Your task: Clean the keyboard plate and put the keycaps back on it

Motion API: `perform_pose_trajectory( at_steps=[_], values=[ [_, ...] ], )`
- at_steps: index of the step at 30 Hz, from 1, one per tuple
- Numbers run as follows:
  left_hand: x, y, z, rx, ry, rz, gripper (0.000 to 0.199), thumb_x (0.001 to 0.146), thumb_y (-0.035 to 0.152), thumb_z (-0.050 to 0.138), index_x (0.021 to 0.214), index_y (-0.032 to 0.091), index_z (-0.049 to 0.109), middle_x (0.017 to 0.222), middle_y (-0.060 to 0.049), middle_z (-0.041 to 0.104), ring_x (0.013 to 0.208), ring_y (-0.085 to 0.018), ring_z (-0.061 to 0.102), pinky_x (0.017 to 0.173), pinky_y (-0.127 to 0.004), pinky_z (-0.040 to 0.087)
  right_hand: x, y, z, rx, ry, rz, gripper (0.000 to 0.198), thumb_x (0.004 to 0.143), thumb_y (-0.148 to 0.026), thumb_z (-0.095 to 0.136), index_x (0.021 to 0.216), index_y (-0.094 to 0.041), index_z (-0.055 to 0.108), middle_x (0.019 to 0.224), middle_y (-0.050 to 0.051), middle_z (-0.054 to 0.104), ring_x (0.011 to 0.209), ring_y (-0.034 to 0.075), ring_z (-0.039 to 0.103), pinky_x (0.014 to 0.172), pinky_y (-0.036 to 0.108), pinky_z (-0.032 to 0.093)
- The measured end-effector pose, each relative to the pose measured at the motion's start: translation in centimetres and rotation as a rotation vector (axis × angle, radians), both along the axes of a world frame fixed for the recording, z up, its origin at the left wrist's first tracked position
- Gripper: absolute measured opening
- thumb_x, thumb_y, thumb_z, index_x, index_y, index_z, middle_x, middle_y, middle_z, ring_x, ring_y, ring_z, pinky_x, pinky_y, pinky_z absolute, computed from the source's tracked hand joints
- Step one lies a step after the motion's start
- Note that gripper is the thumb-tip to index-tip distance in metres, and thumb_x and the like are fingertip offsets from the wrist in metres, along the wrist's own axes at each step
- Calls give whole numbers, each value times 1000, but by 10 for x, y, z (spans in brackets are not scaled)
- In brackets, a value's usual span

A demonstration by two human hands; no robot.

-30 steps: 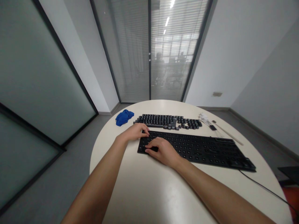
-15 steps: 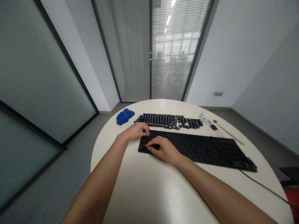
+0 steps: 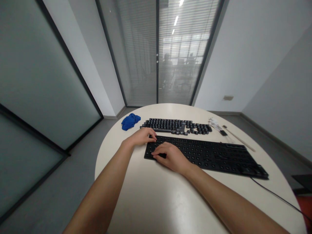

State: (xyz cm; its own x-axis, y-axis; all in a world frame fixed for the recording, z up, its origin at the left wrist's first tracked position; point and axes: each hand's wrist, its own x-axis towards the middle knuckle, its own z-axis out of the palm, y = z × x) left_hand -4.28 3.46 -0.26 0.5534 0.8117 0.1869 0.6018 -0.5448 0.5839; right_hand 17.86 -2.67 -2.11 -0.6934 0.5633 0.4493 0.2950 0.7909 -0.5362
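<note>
A black keyboard base (image 3: 209, 154) with its keycaps off lies across the round table, its left end towards me. My left hand (image 3: 143, 136) is at its far left corner, fingers curled and closed on the edge. Over the left end, my right hand (image 3: 172, 157) has thumb and forefinger pinched together low against the base. Whatever might be between those fingertips is too small to make out. Behind the base, loose black keycaps (image 3: 165, 125) are laid out in keyboard order, with gaps towards the right.
A crumpled blue cloth (image 3: 131, 122) is at the table's far left. At the far right lie a thin pale stick (image 3: 240, 139), a small black piece (image 3: 223, 133) and a whitish bundle (image 3: 213, 122). A black cable (image 3: 273, 192) runs from the base over the right table edge.
My right thumb and forefinger have drawn closer together at the left end of the base. My left hand, the keyboard base and the keycaps have stayed in place.
</note>
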Motion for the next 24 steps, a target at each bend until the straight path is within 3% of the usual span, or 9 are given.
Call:
perform_pose_trajectory(
  at_steps=[6,9,17,24],
  values=[
    [1,-2,0,23,7,35,6,79,21,75,83,21,80,100,-5,75,93,-20,69,85,-27,52,0,-6,11,143,-162,-7,16,92,-19,65,98,-25,78,101,2,78,96,20,67,86,35,47],
    [-1,-2,1,73,10,157,13,85,29,70,88,20,79,92,-4,76,85,-20,69,77,-27,52,-1,-9,15,230,-246,-18,17,94,-20,62,97,-25,78,102,2,78,96,22,66,83,37,45],
    [-14,8,-18,256,55,540,18,88,25,66,104,22,75,104,-6,73,92,-22,66,82,-31,49,1,-7,20,173,-305,10,19,93,-21,65,107,-23,77,107,3,78,99,22,67,85,34,47],
    [-9,7,-29,274,126,575,28,89,28,68,116,27,72,108,-3,70,98,-21,66,80,-27,48,1,-6,21,211,-349,22,19,92,-19,65,106,-26,77,107,2,78,99,22,66,85,33,48]
  ],
)
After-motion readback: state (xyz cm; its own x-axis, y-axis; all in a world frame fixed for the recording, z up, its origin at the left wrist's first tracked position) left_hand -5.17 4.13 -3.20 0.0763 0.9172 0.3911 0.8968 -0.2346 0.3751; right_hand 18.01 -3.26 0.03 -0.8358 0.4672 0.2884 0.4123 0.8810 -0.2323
